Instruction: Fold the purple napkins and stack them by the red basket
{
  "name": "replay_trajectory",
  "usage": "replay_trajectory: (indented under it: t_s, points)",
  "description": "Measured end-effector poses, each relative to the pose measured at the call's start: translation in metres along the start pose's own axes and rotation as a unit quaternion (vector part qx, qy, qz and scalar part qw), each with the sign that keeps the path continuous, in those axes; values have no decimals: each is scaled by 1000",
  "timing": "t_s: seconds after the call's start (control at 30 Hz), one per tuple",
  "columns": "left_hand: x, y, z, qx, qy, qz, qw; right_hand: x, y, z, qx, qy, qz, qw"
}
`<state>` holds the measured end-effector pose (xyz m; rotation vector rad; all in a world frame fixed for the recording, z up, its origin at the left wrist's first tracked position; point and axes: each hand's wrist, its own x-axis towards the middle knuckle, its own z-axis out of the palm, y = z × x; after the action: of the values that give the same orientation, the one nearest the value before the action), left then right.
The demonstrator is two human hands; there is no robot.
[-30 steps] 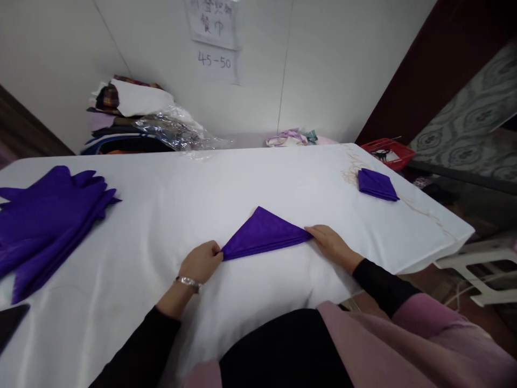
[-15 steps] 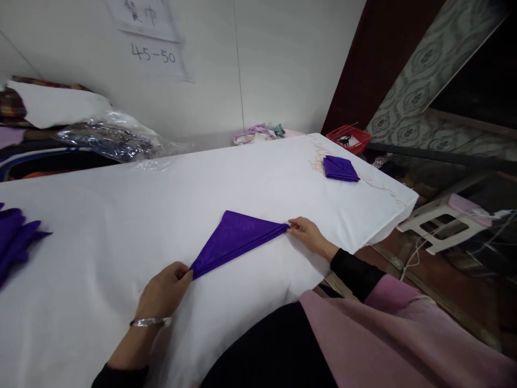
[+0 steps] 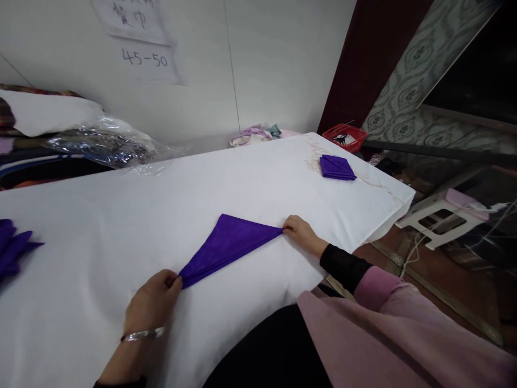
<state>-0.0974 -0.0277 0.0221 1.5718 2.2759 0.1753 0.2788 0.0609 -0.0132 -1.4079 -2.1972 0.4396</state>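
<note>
Purple cloth [image 3: 232,245]: lying in a triangle on the tabletop [image 3: 242,183], pointing toward twelve o'clock. Pinching its eight-o'clock corner with fingers of the left hand [image 3: 153,299], its three-o'clock corner with those of the right hand [image 3: 302,233]. Probably best pulling evenly, aligning the layers.

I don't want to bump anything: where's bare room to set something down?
Tablecloth lies bare between the left-edge purple napkins and the held triangular napkin, and between that and the folded purple napkin. Crowded: the held napkin's ends, pinched by left hand and right hand.
</note>
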Motion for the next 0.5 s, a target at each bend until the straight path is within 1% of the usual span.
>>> replay_trajectory:
  t_s: [0.1, 0.27, 0.37, 0.5]
  points:
    - [1, -3, 0, 4, 3, 2, 1000, -3, -1, -1, -42, 9, -21, 999]
    - [1, -4, 1, 8, -19, 0, 1000, -1, 3, -2, -121, -16, -40, 992]
    - [1, -4, 3, 8, -16, -3, 1000, 1, 8, -2, -123, -28, -50, 991]
    - [0, -3, 5, 22, 0, -4, 1000, 1, 14, -3, -94, -32, -62, 993]
